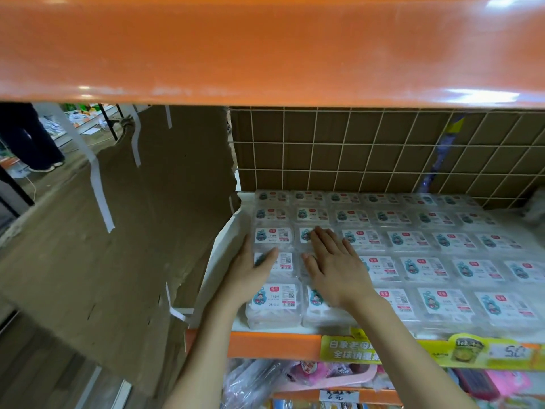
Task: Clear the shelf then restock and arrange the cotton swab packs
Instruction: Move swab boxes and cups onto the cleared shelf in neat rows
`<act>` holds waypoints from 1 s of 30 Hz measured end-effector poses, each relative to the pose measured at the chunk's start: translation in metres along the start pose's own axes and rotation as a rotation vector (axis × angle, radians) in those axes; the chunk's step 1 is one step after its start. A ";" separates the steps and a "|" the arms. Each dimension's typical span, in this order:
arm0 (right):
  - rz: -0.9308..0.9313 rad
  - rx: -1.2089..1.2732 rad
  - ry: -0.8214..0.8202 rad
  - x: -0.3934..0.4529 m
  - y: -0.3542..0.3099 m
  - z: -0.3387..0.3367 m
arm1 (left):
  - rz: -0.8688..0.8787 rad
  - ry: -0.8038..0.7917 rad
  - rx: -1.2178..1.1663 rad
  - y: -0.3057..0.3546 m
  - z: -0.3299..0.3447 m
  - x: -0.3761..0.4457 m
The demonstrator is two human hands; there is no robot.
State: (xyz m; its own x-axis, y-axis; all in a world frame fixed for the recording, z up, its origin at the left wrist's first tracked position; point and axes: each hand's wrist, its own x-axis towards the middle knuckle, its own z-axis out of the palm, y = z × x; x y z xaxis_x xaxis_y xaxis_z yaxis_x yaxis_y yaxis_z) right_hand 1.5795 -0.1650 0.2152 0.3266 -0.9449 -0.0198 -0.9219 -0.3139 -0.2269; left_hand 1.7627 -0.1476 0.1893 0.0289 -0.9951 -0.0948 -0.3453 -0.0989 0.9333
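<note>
Clear cotton swab packs point(424, 267) with white cartoon labels cover the shelf point(274, 343) in several neat rows, stacked in layers. My left hand point(250, 270) lies at the left end of the rows, fingers straight along the side of the leftmost column and thumb across a pack's top. My right hand point(330, 261) rests flat, fingers straight, on the second column of packs. Neither hand grips a pack.
An orange shelf point(265, 48) hangs close overhead. A wire grid with cardboard behind it point(368, 149) backs the shelf. Torn cardboard point(118, 231) stands to the left. Below is a lower shelf of pink goods point(324, 376). A person's legs point(32, 140) show at the far left.
</note>
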 end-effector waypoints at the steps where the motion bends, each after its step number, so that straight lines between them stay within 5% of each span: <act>1: 0.000 0.000 0.001 0.000 0.000 0.000 | -0.004 0.025 -0.033 0.000 0.002 0.001; 21: 0.001 -0.010 -0.005 -0.001 0.000 0.000 | -0.061 -0.031 -0.014 -0.001 -0.003 -0.015; 30: -0.007 0.239 0.025 0.010 0.008 -0.006 | 0.077 0.067 0.274 0.025 0.004 0.001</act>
State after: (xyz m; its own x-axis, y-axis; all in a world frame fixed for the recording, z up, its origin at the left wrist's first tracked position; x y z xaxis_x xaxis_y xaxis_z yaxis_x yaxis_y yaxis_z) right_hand 1.5742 -0.1777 0.2191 0.3247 -0.9458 0.0059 -0.8431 -0.2923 -0.4513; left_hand 1.7498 -0.1513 0.2111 0.0518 -0.9986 0.0047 -0.5890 -0.0267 0.8077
